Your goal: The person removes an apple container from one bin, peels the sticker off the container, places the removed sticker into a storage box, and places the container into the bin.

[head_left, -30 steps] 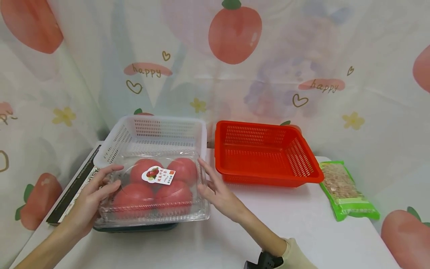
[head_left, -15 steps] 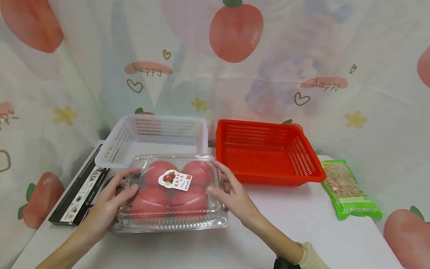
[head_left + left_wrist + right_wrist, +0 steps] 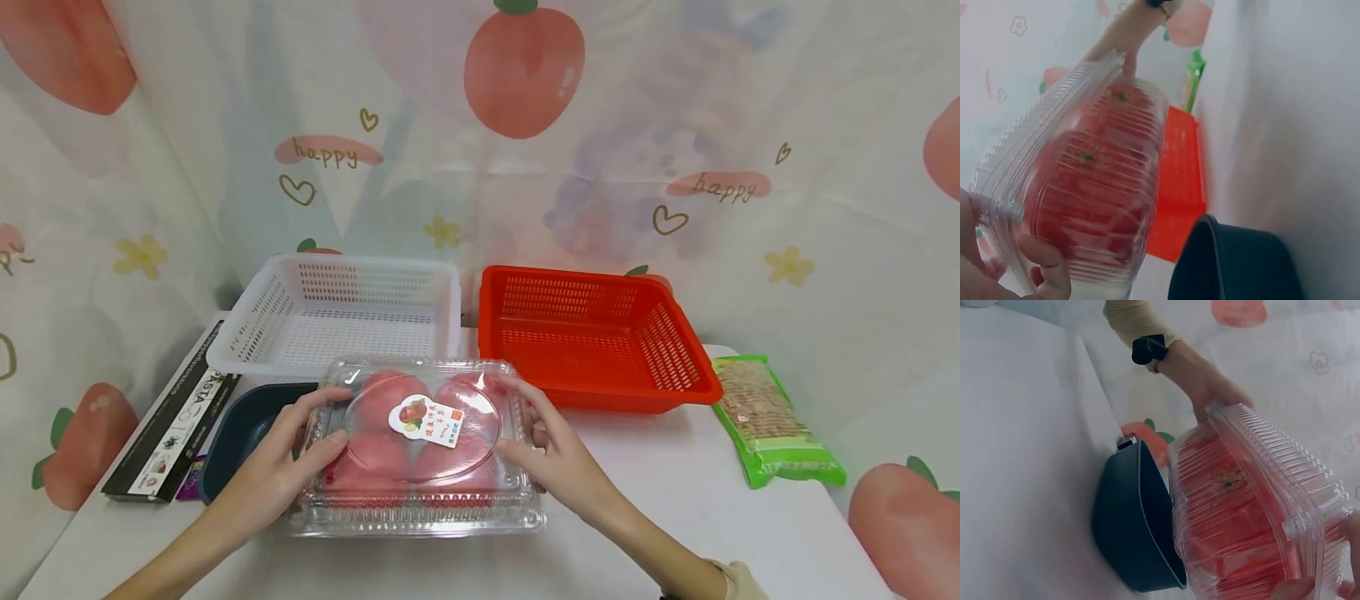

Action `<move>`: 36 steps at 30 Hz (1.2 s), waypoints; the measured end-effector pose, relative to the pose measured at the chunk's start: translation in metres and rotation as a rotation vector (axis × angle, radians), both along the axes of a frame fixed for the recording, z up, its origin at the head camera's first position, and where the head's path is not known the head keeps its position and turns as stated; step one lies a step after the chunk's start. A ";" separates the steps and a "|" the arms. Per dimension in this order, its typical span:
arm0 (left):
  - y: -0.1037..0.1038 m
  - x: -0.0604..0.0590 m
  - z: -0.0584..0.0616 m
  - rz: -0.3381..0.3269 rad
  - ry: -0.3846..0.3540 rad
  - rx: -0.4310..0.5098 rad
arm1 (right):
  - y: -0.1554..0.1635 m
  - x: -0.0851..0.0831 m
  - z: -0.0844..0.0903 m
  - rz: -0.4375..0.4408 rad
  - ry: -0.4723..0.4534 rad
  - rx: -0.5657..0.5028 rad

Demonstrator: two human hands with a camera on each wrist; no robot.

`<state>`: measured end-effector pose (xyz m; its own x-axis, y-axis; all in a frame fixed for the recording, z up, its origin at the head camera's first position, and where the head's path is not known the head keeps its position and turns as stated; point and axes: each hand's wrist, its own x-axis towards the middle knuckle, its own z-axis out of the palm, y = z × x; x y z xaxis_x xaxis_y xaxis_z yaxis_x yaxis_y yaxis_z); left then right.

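Note:
Between both hands is a clear plastic clamshell box (image 3: 420,512) of several red tomatoes (image 3: 1088,181), lid closed, with a white fruit label (image 3: 427,419) on top. My left hand (image 3: 288,454) grips its left side, thumb and fingers curled at the rim. On the opposite side my right hand (image 3: 562,458) grips the edge the same way. The wrist views show the box raised off the white table. A dark teal basin (image 3: 243,425) stands behind my left hand, partly hidden by the box and that hand.
A white slotted basket (image 3: 247,358) is at the back left, beside a red basket (image 3: 592,396). At the left edge lies a black pasta box (image 3: 168,425), with a small purple packet (image 3: 191,479) near it. A green-edged food bag (image 3: 780,425) lies far right.
Both hands have carried the box of tomatoes to the right and nearer the front of the table. The teal basin, mostly covered before, now shows at the left.

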<state>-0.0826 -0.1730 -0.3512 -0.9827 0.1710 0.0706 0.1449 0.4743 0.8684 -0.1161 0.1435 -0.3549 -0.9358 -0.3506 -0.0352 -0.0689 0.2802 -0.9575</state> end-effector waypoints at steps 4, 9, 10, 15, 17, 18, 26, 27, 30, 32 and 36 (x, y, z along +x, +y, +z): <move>0.009 -0.001 0.000 -0.011 -0.003 -0.002 | 0.010 -0.001 -0.001 -0.018 0.013 0.019; 0.021 -0.003 -0.003 -0.021 -0.023 -0.011 | 0.023 -0.001 -0.002 -0.044 0.027 0.069; 0.024 -0.003 -0.004 -0.026 -0.031 -0.012 | 0.026 -0.001 -0.002 -0.047 0.030 0.079; 0.038 -0.005 -0.006 -0.075 -0.099 -0.016 | 0.042 0.005 -0.004 -0.051 0.043 0.099; 0.043 -0.005 -0.008 -0.089 -0.123 -0.026 | 0.048 0.008 -0.006 -0.052 0.067 0.117; 0.046 -0.005 -0.008 -0.094 -0.140 -0.023 | 0.052 0.009 -0.006 -0.052 0.085 0.130; 0.081 -0.001 -0.010 -0.110 -0.168 -0.081 | 0.083 0.025 -0.009 -0.110 0.092 0.213; 0.086 -0.001 -0.010 -0.118 -0.165 -0.074 | 0.088 0.027 -0.009 -0.118 0.097 0.231; 0.098 0.000 -0.012 -0.144 -0.158 -0.060 | 0.101 0.031 -0.009 -0.146 0.111 0.267; 0.105 0.000 -0.014 -0.159 -0.155 -0.065 | 0.109 0.032 -0.010 -0.164 0.114 0.304; 0.119 0.001 -0.023 -0.204 -0.153 -0.065 | 0.125 0.035 -0.016 -0.176 0.125 0.352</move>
<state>-0.0819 -0.0541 -0.3743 -0.9260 0.3657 -0.0934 0.1126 0.5040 0.8564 -0.0808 0.2682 -0.3709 -0.9852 -0.1713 -0.0063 -0.1006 0.6074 -0.7880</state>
